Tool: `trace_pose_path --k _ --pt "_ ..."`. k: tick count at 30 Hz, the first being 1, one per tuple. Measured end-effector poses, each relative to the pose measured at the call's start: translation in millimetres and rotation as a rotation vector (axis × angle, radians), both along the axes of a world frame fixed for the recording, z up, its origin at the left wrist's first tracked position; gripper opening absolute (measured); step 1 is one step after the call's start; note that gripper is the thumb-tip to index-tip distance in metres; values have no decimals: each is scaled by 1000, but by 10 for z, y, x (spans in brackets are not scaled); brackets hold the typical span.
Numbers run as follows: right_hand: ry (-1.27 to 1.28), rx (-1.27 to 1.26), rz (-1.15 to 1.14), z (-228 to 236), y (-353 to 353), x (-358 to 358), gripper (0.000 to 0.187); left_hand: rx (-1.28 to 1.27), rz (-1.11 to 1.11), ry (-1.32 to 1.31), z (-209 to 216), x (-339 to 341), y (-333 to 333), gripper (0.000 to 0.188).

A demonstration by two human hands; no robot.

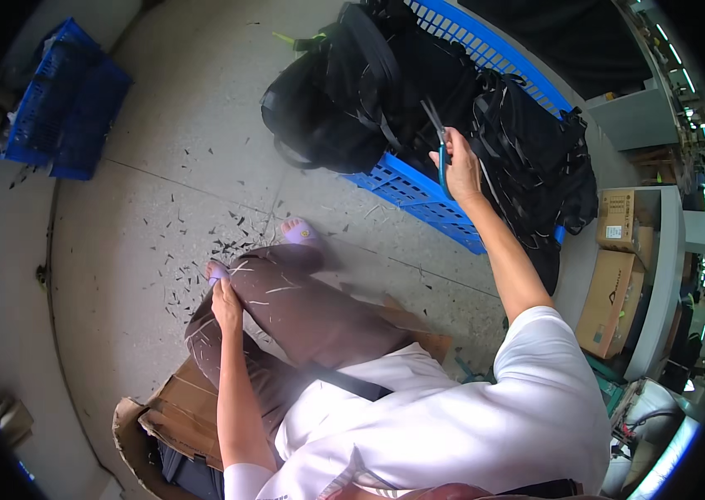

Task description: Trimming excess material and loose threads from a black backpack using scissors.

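Observation:
My right hand is raised on the right, over the near side of a big blue plastic crate. It grips a pair of scissors with teal handles, and the blades point away from me, slightly apart. Black bags with straps and loose cords are heaped in and over the blue crate. My left hand rests at my knee, its fingers drawn together. Anything between those fingers is too small or hidden to make out. Pale thread ends cling to my brown trousers.
Black and pale scraps litter the floor around my purple sandals. Another blue crate stands at the far left. An open cardboard box with dark contents is beside me at the lower left. Cardboard boxes sit on a shelf at the right.

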State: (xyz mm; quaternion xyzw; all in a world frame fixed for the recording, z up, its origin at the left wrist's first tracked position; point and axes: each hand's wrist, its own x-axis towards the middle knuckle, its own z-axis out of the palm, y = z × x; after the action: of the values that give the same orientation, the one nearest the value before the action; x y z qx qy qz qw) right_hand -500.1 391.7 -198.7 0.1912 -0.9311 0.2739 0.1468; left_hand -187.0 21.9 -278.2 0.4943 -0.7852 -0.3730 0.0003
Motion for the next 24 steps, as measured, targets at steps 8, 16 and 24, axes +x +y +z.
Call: trace_pose_path --k 8,16,24 --pt "76 -337 108 -75 -752 -895 51 40 -63 170 596 155 448 32" --pt "-379 -910 448 653 -1384 321 43 133 -217 877 2199 -617 919 21" --pt "-421 -1168 1123 1310 -1695 2418 59 2 -621 192 2505 -1243 381 59"
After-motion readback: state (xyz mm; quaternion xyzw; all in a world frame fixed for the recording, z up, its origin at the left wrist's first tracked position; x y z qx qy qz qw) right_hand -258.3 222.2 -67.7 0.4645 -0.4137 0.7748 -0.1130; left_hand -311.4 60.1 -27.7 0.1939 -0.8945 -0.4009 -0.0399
